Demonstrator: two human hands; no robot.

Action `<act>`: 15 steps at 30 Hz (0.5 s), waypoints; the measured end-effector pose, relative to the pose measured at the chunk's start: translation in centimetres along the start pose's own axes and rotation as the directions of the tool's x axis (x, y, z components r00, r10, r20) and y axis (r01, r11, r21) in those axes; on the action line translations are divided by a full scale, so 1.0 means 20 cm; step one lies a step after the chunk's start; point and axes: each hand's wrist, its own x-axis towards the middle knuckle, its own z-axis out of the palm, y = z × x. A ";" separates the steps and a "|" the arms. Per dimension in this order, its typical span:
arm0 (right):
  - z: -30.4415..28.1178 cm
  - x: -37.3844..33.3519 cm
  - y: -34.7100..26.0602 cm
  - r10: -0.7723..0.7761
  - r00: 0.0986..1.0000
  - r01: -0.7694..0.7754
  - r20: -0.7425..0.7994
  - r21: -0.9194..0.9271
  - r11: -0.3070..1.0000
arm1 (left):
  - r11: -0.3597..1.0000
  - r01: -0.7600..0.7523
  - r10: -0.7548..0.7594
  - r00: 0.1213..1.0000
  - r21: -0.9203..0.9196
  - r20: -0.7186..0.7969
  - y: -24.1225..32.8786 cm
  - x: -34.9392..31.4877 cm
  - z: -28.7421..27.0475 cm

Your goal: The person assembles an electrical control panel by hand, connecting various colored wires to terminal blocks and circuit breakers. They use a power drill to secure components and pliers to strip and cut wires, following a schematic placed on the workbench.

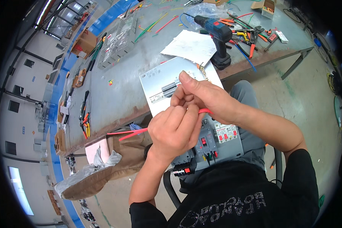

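My left hand (174, 131) is closed around a length of flat red tubing (135, 133), whose two ends stick out to the left. A bend of the same tubing shows between both hands. My right hand (212, 97) meets the left one, fingers curled in and thumb raised; what its fingertips pinch is hidden. Under the hands, a grey metal mounting plate (231, 148) rests on my lap and leans on the bench. It carries a moulded-case circuit breaker (204, 141), small breakers with red switches (226, 133) and a row of terminals (169, 89).
On the metal bench (121, 91) lie white papers (190, 46), a cordless drill (216, 32), pliers (252, 41), coloured tubing (166, 24) and a clear divided box (117, 41). A brown-trousered leg (98, 174) rests at left. A cardboard box (83, 42) stands farther back.
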 end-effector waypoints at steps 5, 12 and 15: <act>0.06 -0.04 0.03 -0.075 0.995 0.074 -0.071 -0.024 0.997 | 1.000 0.021 -0.021 0.997 0.000 -0.073 0.06 -0.03 0.05; 0.09 -0.13 -0.01 -0.204 0.971 0.184 -0.127 -0.152 0.971 | 0.990 0.091 -0.082 0.993 0.108 -0.086 0.16 -0.03 0.05; 0.12 -0.08 -0.02 -0.333 0.933 0.308 -0.138 -0.177 0.935 | 0.986 0.141 -0.127 0.981 0.090 -0.148 0.16 -0.02 0.06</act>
